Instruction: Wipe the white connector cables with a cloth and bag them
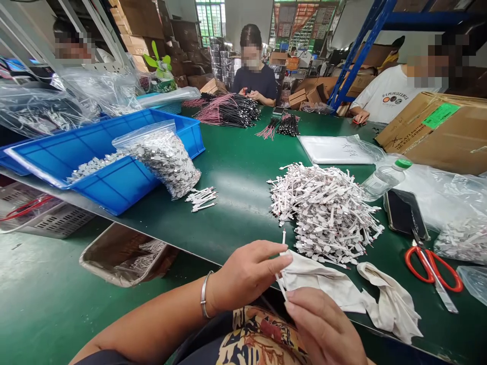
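Note:
My left hand (253, 271) reaches in at the front edge of the green table with thumb and forefinger pinched together. A slim white cable piece (283, 237) with a darker tip sticks up past its forefinger. Below that thumb, another white strip (280, 285) runs down to the fingertips of my right hand (323, 319), which are closed on its lower end. Whether these are one piece or two is hidden by the fingers. Just beyond my hands lies a large heap of similar white cable pieces (327, 208). A white cloth (323, 281) lies beside my fingertips.
Left of the heap are a small bunch of pieces (201, 198), a full clear bag (167, 157) and a blue bin (114, 190). Rightward lie a phone (405, 213), red-handled scissors (431, 268) and a bottle (384, 180). Other people sit around the table.

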`<state>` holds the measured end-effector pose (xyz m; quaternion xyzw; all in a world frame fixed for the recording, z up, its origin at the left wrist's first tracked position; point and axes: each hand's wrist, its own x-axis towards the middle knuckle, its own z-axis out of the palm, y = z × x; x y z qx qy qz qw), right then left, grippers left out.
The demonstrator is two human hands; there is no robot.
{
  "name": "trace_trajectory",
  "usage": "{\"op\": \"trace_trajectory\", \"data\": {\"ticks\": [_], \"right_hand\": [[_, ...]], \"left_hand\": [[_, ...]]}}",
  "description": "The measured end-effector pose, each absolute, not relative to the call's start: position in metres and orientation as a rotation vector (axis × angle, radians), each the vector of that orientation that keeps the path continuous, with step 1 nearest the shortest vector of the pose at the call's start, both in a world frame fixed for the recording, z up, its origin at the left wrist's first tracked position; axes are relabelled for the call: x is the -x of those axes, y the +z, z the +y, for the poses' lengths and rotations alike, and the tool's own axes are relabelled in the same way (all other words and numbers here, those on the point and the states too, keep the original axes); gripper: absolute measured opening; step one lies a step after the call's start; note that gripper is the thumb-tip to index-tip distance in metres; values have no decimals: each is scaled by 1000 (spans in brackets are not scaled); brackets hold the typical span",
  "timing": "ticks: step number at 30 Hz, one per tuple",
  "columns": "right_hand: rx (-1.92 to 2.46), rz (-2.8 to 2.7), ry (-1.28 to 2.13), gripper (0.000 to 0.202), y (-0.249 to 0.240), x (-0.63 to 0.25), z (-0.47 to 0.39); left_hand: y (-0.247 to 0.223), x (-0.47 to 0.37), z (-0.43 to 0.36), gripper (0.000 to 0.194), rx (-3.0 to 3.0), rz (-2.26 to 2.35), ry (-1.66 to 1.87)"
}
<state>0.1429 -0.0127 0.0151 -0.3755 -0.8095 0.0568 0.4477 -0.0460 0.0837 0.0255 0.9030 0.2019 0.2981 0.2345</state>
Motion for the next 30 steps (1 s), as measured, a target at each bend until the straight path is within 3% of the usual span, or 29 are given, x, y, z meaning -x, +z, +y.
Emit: {"op": "trace_trajectory", "data": {"ticks": [5, 9, 15, 17, 20, 24, 30], "right_hand": [[1182, -1715, 525, 28, 18, -136, -6], [1277, -1691, 603, 34, 14, -136, -4], [1169, -1806, 590, 23, 11, -141, -5], [1132, -1810, 662, 21, 10, -139, -5], [1100, -1805, 709, 21, 10, -136, -5], [1084, -1843, 674, 23, 12, -133, -7], [1071, -1848, 628, 26, 13, -139, -13]], "left_hand": [[30, 60, 88, 22, -2637, 572, 554], [27, 104, 115, 23, -2730, 1232, 359], [18, 159, 157, 22, -2625, 2012, 260], [20, 151, 159, 26, -2641, 1963, 399], [26, 110, 153, 25, -2689, 1520, 472], [31, 38, 138, 27, -2618, 1099, 278], [26, -15, 128, 11, -2657, 1111, 0]]}}
